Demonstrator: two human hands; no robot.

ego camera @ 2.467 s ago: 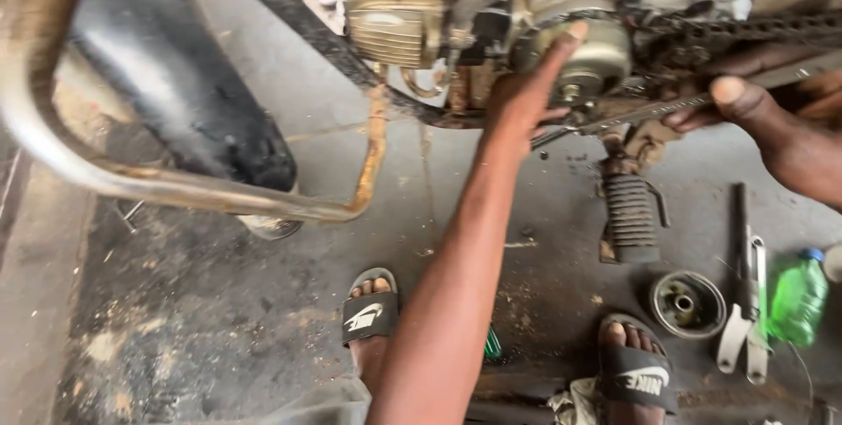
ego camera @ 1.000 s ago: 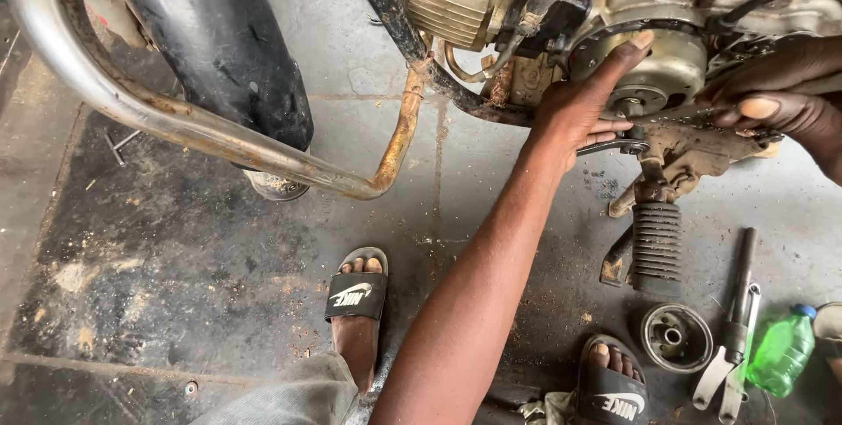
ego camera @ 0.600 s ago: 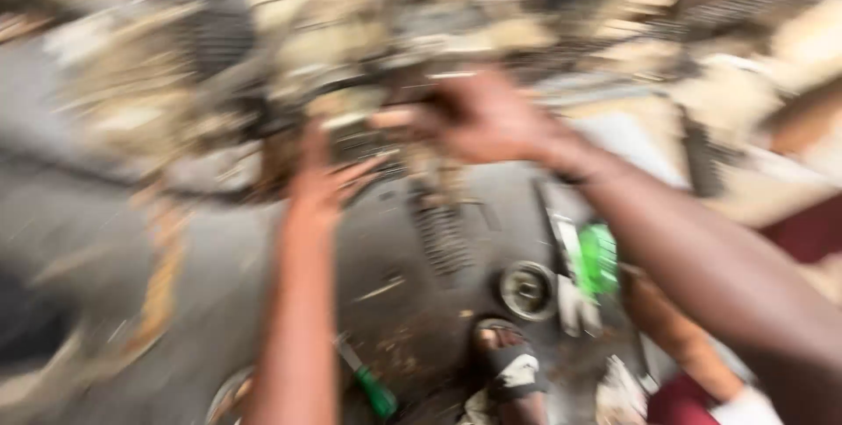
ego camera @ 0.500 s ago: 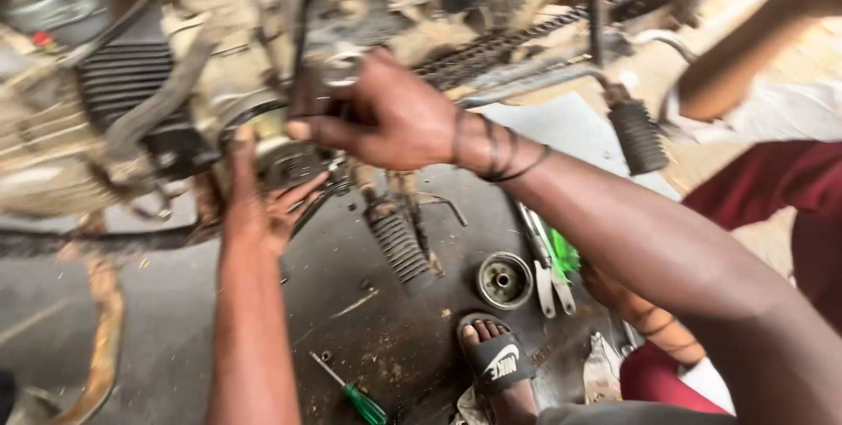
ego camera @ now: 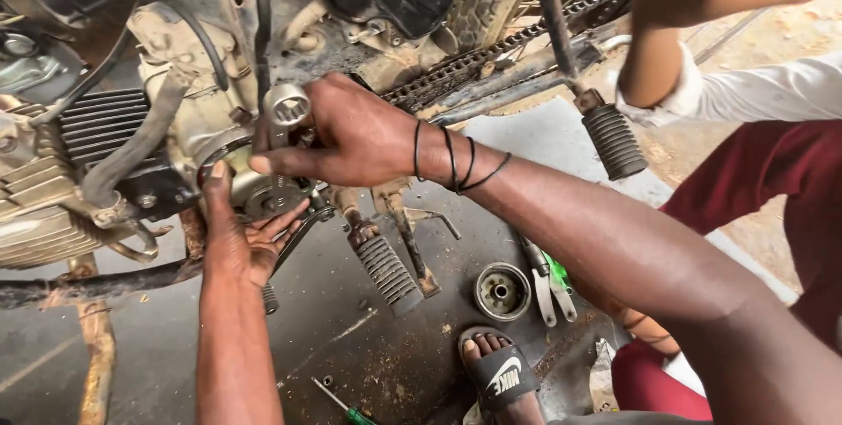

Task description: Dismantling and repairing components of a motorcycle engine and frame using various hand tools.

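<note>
Single view only, head-worn camera. Looks steeply down and forward from above person's own forearms, close range. Motorcycle engine (ego camera: 114, 153) fills upper left of frame, near lens; drive chain (ego camera: 517, 39) runs across upper centre toward upper right. Concrete floor (ego camera: 351, 328) takes lower half, seen almost from straight above. Left hand (ego camera: 241, 236) enters from bottom left, right hand (ego camera: 351, 135) from lower right, both mid-frame. Sandalled foot (ego camera: 500, 372) at bottom edge marks wearer's position. Another person's sleeve (ego camera: 754, 92) at right edge. No second view, so no shared area.
</note>
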